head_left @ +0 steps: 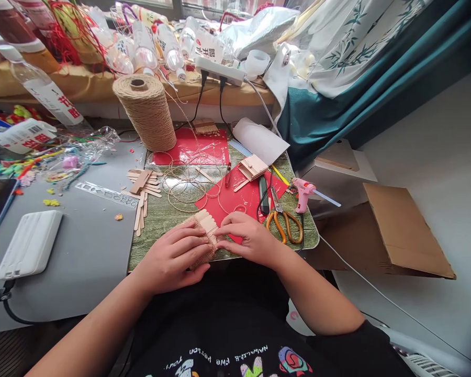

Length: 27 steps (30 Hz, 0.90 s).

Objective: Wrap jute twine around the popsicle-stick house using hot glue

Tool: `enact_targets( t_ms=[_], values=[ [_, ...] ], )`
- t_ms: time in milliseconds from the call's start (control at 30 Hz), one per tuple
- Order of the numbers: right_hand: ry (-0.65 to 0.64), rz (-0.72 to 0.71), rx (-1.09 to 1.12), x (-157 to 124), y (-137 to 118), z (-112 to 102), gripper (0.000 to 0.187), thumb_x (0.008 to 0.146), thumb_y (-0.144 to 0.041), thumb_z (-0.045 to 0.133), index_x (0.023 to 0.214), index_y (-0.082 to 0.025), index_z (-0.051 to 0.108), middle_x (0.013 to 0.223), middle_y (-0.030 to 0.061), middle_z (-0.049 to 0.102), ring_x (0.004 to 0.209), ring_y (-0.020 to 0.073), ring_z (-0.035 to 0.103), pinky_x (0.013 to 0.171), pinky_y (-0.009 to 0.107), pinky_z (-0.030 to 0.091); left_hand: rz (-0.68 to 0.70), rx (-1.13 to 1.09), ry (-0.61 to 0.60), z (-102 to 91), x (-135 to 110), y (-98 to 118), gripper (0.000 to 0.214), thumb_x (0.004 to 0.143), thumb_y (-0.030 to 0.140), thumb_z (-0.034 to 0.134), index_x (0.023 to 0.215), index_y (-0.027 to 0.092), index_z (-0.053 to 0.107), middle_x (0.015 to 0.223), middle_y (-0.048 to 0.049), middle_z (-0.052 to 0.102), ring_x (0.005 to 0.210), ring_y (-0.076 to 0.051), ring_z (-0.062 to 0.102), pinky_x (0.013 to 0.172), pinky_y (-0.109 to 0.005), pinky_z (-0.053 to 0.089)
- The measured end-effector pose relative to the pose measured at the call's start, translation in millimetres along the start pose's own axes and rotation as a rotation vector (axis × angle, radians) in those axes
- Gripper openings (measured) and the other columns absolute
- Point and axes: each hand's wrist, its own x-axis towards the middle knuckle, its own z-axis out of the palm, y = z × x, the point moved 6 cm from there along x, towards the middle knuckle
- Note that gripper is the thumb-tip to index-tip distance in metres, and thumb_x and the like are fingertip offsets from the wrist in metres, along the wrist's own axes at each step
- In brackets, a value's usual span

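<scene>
A small panel of wooden craft sticks [206, 222], partly wrapped in rows of brown twine, lies at the table's front edge. My left hand [176, 254] rests across it, fingers bent over its wrapped part and thumb at the near edge. At the panel's right side, my right hand [245, 235] pinches with thumb and forefinger at the twine; the fingertips partly hide the strand. Loose jute twine [184, 186] lies in loops beyond the hands and leads back to a big upright spool [145, 112].
Right of my hands lie scissors [284, 222], a dark green utility knife [264, 195] and a pink glue gun [304, 193]. A small stick-built box [253, 166] sits on red sheet. Craft sticks [143, 191] are piled left, near a power bank [29, 245]. A cardboard box [406, 230] stands right.
</scene>
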Motion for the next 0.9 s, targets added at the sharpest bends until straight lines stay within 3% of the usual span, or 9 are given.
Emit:
enact_targets(
  t_ms=[300,700,900],
  values=[
    [0.101,-0.036,0.131,0,5,3,0.016,0.096,-0.026,0.079,0.112,-0.022,0.078,0.101,0.0075,0.073,0.095,0.0214,0.069,0.089,0.037,0.058,0.017,-0.001,0.018,-0.1,0,0,0.05,0.083,0.021,0.082,0.131,0.021,0.067,0.116,-0.0061,0.079,0.117,-0.026,0.073,0.117,-0.052,0.056],
    [-0.021,-0.05,0.147,6,4,-1,0.018,0.097,-0.026,0.079,0.115,-0.022,0.078,0.1,0.0076,0.072,0.094,0.0207,0.067,0.088,0.036,0.057,0.003,-0.044,-0.022,-5.1,2,-1,0.052,0.084,0.018,0.081,0.134,0.021,0.066,0.117,-0.0062,0.078,0.121,-0.025,0.071,0.124,-0.054,0.05],
    [-0.054,-0.075,0.1,14,5,3,0.018,0.093,-0.032,0.083,0.103,-0.021,0.075,0.097,0.0071,0.071,0.091,0.0206,0.067,0.085,0.035,0.056,0.03,-0.025,-0.085,-17.4,3,0,0.049,0.089,0.017,0.078,0.136,0.021,0.066,0.125,-0.0063,0.078,0.129,-0.024,0.07,0.12,-0.044,0.055]
  ],
)
